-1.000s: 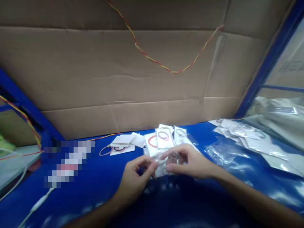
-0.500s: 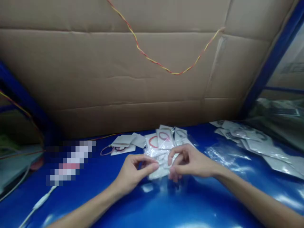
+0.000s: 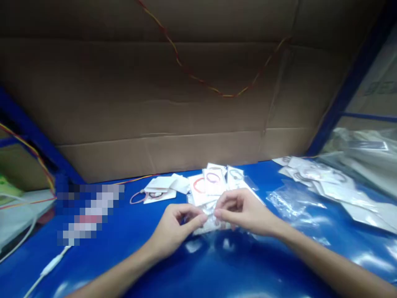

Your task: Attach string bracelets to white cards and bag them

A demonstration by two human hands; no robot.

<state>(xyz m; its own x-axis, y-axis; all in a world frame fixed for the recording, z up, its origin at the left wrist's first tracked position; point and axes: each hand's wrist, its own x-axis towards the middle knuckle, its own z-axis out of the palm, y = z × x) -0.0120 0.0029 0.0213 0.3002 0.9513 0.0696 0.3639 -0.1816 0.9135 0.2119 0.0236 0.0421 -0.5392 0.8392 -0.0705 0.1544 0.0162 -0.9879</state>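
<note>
A small clear plastic bag [image 3: 209,225] is stretched low over the blue table, just in front of the carded bracelets. Its left edge is pinched between thumb and fingers of my left hand [image 3: 178,223]. My right hand [image 3: 240,210] is also closed in a pinch, at the bag's right side; its lower fingers are partly hidden. Right behind the hands lie white cards with looped bracelets, one with a red loop [image 3: 198,185] and one with a purple loop [image 3: 213,178]. Another card [image 3: 235,175] carries a darker loop.
Left of these lie folded white cards [image 3: 161,183] with a pink loop [image 3: 136,198]. Clear empty bags [image 3: 287,203] are to the right, beside a pile of bagged cards [image 3: 335,186]. A white cable [image 3: 52,265] runs at left. Cardboard [image 3: 198,111] stands behind.
My right hand has moved slightly left and closed its fingers at the bag. My left hand stays almost in place. The cardboard looks darker.
</note>
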